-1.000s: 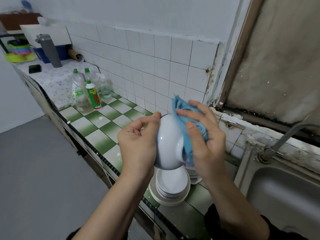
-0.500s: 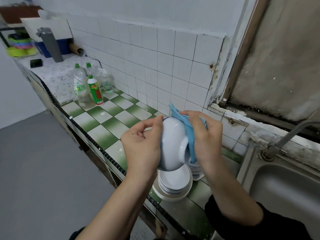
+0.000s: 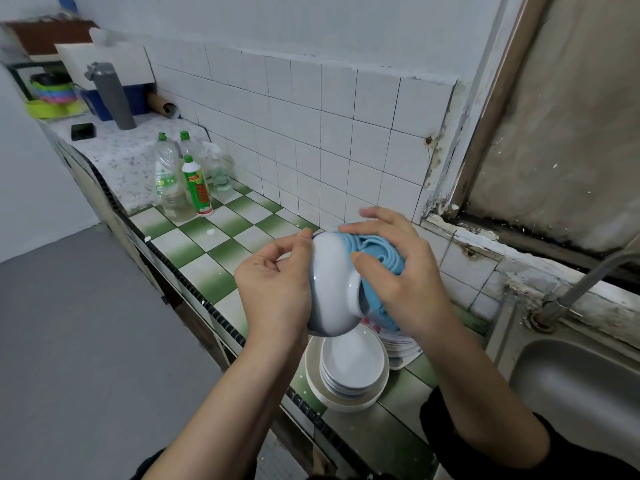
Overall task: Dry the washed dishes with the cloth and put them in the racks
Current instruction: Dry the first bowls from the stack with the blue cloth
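A white bowl (image 3: 331, 282) is held on its side above the counter, its base turned toward the right. My left hand (image 3: 275, 289) grips its rim from the left. My right hand (image 3: 401, 271) holds a bunched blue cloth (image 3: 375, 252) against the bowl's base and upper side. Directly below, a stack of white plates (image 3: 351, 367) rests on a larger cream plate (image 3: 313, 382). More stacked dishes (image 3: 401, 344) lie behind it, partly hidden by my right wrist.
Green-and-white checkered tile counter (image 3: 221, 251) runs left, with several detergent bottles (image 3: 197, 185) near the wall. A steel sink (image 3: 581, 386) and tap (image 3: 568, 296) sit at right. A grey flask (image 3: 112, 95), black phone (image 3: 82, 131) and coloured bowls (image 3: 55, 95) stand far left.
My right hand has slid the cloth up over the top of the bowl, fingers spreading across it. The bowl has turned slightly in my left hand.
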The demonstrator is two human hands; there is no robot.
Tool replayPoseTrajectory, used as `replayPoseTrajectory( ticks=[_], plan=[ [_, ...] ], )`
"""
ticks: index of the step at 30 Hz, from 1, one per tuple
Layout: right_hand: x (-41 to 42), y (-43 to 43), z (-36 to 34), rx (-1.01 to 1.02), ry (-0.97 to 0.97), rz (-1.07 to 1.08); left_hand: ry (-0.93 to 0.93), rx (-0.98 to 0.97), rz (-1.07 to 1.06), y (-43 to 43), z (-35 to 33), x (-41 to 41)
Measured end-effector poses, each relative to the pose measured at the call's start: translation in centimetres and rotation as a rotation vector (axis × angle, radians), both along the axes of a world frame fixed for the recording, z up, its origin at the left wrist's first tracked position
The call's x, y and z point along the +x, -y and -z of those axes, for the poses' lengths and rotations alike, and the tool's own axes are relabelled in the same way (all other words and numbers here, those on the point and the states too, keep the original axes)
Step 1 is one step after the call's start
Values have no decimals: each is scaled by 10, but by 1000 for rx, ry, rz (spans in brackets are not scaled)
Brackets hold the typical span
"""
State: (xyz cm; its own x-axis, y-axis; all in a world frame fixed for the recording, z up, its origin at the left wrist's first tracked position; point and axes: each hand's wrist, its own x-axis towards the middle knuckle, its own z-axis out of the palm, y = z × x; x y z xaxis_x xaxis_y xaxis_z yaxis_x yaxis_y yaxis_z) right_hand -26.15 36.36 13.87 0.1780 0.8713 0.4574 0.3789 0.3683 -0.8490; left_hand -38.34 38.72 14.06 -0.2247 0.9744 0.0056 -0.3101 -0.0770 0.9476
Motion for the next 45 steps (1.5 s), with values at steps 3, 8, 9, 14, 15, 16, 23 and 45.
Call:
replayPoseTrajectory(
  ticks=[3, 8, 9, 14, 15, 16, 23, 45],
  plan=[
    [-13, 3, 5, 214, 101, 4, 24, -23, -2, -2, 0, -1],
    [-26, 1, 21, 490, 329, 58, 81, -104, 23, -2, 4, 2],
    [-22, -3, 22, 425, 213, 99, 74, -97, 12, -2, 5, 2],
    [-11, -19, 20, 205, -217, 155, 44, -67, -6, -6, 2, 3],
    [-14, -16, 22, 293, -141, 174, 40, -63, -3, -8, 2, 3],
    [-18, -13, 25, 386, -51, 184, 40, -67, -1, -9, 2, 3],
    [-19, -14, 59, 637, 91, 298, 92, -124, 3, -9, 2, 12],
    [12, -27, 43, 768, 289, 287, 310, -243, 26, -37, -15, 21]
  ],
)
